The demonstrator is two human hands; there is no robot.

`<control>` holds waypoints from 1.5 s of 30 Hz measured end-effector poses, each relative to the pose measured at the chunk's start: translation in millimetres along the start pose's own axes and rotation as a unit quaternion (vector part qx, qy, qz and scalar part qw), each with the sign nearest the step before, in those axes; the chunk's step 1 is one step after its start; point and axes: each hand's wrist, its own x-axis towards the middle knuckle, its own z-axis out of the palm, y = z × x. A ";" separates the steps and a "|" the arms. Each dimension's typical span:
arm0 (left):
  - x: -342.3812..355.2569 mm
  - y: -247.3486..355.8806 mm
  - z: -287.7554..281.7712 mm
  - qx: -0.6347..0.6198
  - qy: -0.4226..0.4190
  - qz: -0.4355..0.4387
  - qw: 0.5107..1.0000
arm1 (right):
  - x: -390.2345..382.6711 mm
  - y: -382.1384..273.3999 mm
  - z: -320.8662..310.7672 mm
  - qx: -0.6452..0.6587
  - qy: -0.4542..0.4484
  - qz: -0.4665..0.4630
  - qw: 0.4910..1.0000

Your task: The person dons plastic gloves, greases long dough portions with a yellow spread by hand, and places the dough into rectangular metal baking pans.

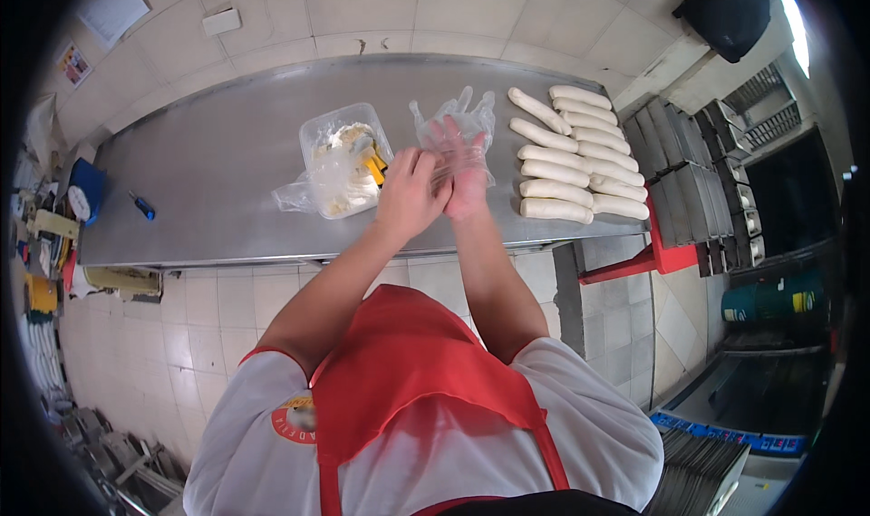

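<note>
Steel tabletop (227, 167) | clear tub (316, 128) | left hand (410, 194) pinches clear glove (471, 122) by its cuff | glove just right of that grip, long axis toward wall (372, 9) | right hand (466, 172) partly inside, fingers spread, grasping nothing | dough rolls (555, 171) farther right

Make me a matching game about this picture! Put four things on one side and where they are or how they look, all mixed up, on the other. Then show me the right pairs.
Things:
1. Clear glove
2. Plastic tub
3. Apron
4. Long pale rolls

Matches:
A. Red
B. Toward the right end of the table
C. Over the right hand
D. White stuff inside

Right pairs: 1-C, 2-D, 3-A, 4-B.
</note>
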 end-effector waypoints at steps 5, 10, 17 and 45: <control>8.1 1.0 26.3 0.026 -0.011 0.047 0.998 | 14.1 -23.6 -13.6 0.054 -0.035 -0.003 0.998; -11.4 34.4 41.3 -0.123 -0.117 -0.066 0.983 | 35.5 -44.1 -22.5 0.157 0.051 -0.053 0.985; -20.2 44.7 39.2 -0.172 -0.199 -0.073 0.962 | 25.7 -64.1 -18.7 0.198 -0.120 -0.026 0.973; -106.6 -147.6 -122.8 -0.289 0.251 -0.570 0.727 | -34.2 130.4 57.6 -0.658 -0.162 -0.023 0.735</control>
